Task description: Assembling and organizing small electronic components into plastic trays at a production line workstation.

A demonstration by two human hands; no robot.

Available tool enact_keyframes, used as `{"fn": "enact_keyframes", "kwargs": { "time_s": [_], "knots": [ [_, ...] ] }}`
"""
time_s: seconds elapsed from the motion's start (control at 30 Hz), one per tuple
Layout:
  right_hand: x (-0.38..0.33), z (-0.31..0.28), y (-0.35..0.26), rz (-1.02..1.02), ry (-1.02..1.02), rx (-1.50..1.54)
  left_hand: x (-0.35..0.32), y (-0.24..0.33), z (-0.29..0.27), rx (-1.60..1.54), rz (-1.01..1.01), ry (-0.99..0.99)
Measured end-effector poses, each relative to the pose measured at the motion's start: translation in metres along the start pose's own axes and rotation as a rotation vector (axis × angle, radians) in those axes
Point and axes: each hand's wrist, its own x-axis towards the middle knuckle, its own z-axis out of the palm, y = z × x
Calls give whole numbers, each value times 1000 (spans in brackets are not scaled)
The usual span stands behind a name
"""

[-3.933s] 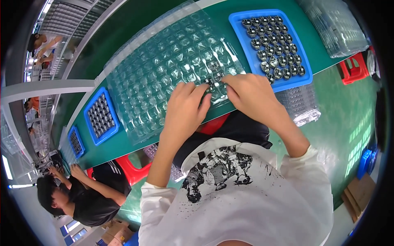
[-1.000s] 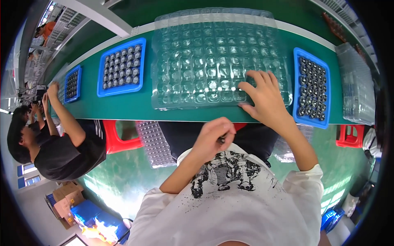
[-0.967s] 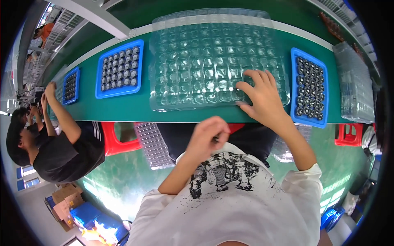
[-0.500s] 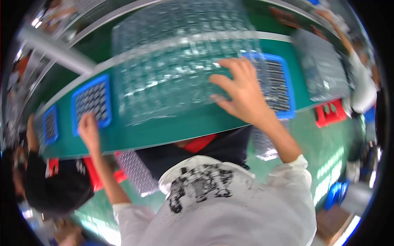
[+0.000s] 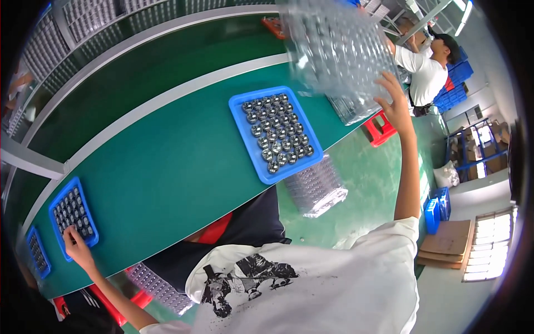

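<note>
My right hand is raised at the right, its thumb and fingers closed on the near edge of a clear plastic blister tray, which is tilted and blurred by motion. Far to the left, my left hand reaches over the near edge of a blue tray holding several small shiny metal parts. Its fingertips are pinched together beside those parts; whatever is between them is too small to make out. Between my hands, a larger blue tray holds rows of round shiny metal parts.
All this rests on a long green table. A third blue tray lies at far left. Beneath the blister tray sits a stack of clear trays; more lie below the table edge. A red stool and a co-worker are at right.
My right hand has carried the blister tray from mid-table up and to the right, uncovering the larger blue tray. The view has turned right; my left hand stays by the left blue tray.
</note>
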Motion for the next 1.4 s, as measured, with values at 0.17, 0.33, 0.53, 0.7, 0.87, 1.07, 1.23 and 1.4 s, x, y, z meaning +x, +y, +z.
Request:
{"fn": "enact_keyframes", "kwargs": {
  "time_s": [0.17,0.33,0.53,0.7,0.87,1.07,1.23,1.4],
  "knots": [
    [-42,35,85,261,-211,-248,-1,0,-4,-4,-109,-16],
    [-11,45,4,221,97,-164,0,0,-3,4,-67,-12],
    [46,80,-98,157,-23,-109,-2,-12,-3,15,-134,-25],
    [71,123,-124,251,-192,-343,-2,-8,2,0,-132,1],
    [76,133,-96,409,-246,-402,-7,-21,-4,-104,-147,41],
    [56,112,-2,381,-210,-322,-5,-18,4,-72,-143,56],
    [57,114,25,308,-203,-266,-3,-25,4,-102,-154,36],
    [59,118,19,314,-171,-248,-3,-27,3,-70,-147,56]
  ]
}}
